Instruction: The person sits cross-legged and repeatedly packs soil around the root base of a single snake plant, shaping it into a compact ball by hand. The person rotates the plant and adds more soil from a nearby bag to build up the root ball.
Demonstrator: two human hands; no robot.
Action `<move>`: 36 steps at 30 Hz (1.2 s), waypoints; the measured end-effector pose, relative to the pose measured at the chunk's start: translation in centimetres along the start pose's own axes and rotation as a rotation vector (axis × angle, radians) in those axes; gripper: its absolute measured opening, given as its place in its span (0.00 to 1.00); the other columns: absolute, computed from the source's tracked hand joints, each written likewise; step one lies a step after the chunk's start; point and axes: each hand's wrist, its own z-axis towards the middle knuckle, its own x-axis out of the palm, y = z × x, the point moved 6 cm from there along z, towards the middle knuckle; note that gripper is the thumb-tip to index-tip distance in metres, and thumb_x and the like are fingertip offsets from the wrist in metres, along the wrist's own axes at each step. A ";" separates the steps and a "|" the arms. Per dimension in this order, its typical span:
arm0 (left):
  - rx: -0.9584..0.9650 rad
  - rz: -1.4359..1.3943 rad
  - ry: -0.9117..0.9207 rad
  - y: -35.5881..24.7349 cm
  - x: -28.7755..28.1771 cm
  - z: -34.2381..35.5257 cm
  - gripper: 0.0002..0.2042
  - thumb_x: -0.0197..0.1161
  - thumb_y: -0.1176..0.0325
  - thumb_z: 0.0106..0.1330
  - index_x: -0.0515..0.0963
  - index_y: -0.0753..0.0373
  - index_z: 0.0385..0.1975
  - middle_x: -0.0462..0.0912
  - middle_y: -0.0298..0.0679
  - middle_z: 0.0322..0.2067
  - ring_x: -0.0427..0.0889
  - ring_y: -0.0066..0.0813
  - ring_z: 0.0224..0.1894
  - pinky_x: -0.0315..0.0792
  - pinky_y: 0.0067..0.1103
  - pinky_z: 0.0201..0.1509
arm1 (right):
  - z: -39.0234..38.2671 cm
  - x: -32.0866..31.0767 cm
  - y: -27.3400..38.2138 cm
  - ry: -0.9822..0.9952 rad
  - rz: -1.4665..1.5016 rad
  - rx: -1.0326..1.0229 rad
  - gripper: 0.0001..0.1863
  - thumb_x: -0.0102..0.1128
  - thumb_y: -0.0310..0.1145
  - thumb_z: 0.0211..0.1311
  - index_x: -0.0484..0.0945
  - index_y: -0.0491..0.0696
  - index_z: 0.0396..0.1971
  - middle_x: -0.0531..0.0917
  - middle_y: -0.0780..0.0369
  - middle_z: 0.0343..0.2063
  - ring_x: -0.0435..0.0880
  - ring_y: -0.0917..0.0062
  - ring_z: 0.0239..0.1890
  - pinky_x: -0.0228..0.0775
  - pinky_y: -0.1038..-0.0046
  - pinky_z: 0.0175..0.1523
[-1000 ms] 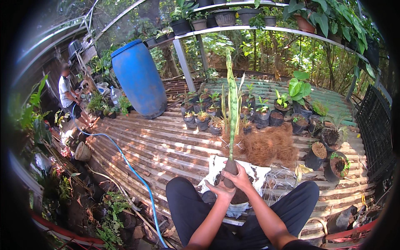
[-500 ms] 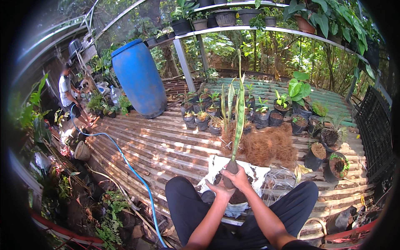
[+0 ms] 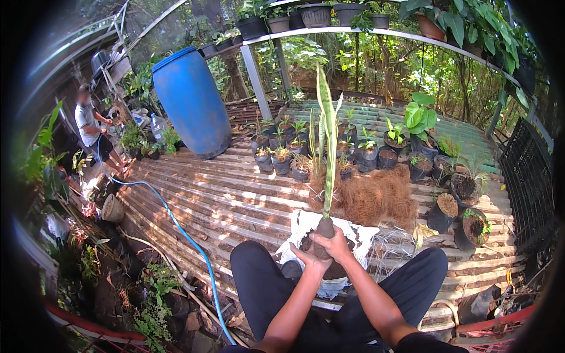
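A tall snake plant (image 3: 326, 165) stands upright above a white sack (image 3: 365, 238) with dark soil, which lies between my bent legs. My right hand (image 3: 334, 246) grips the plant's brown clump of soil (image 3: 323, 226) at the base, fingers wrapped round it. My left hand (image 3: 312, 262) cups the lower part of the clump, which is partly hidden behind my fingers. Just beyond the sack are a mat of brown fibre (image 3: 376, 197) and some pale, stringy strands (image 3: 397, 247).
Rows of bagged seedlings (image 3: 365, 157) stand ahead and to the right. A blue barrel (image 3: 191, 103) is at the back left, a blue hose (image 3: 188, 238) crosses the corrugated floor (image 3: 176, 194), and a person (image 3: 91, 123) stands at far left. A black grille (image 3: 527, 182) leans at right.
The view has shifted slightly, so the surroundings sit higher. My hands stay on the soil clump, and the tall leaf now stands more upright than half a second ago.
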 end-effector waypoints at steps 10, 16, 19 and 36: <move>-0.006 0.271 0.118 0.3 2.2 -1.2 0.52 0.42 0.19 0.55 0.65 0.61 0.67 0.73 0.41 0.60 0.74 0.38 0.62 0.68 0.35 0.64 | 0.4 -0.7 0.5 0.132 0.217 -0.024 0.26 0.76 0.41 0.53 0.77 0.42 0.46 0.85 0.56 0.40 0.86 0.73 0.41 0.76 0.68 0.51; -0.001 0.167 0.084 0.2 2.5 -1.4 0.49 0.43 0.22 0.58 0.67 0.62 0.66 0.75 0.43 0.58 0.74 0.39 0.61 0.68 0.36 0.65 | 0.2 -0.8 1.5 -0.070 0.044 -0.039 0.15 0.75 0.35 0.54 0.81 0.44 0.37 0.85 0.65 0.33 0.82 0.81 0.36 0.74 0.74 0.47; 0.108 0.124 0.128 -0.3 3.1 -1.8 0.45 0.45 0.25 0.61 0.70 0.64 0.60 0.77 0.44 0.55 0.76 0.39 0.59 0.69 0.34 0.64 | 0.6 -1.0 3.6 -0.019 0.136 -0.164 0.15 0.72 0.36 0.59 0.82 0.43 0.40 0.86 0.63 0.36 0.83 0.80 0.41 0.73 0.73 0.52; 0.167 0.423 0.008 -1.0 1.8 -0.5 0.29 0.44 0.37 0.70 0.80 0.59 0.38 0.82 0.38 0.42 0.80 0.34 0.47 0.70 0.29 0.56 | 0.2 -1.5 1.9 -0.170 0.300 -0.117 0.09 0.64 0.33 0.66 0.76 0.45 0.29 0.83 0.61 0.26 0.82 0.78 0.29 0.74 0.74 0.43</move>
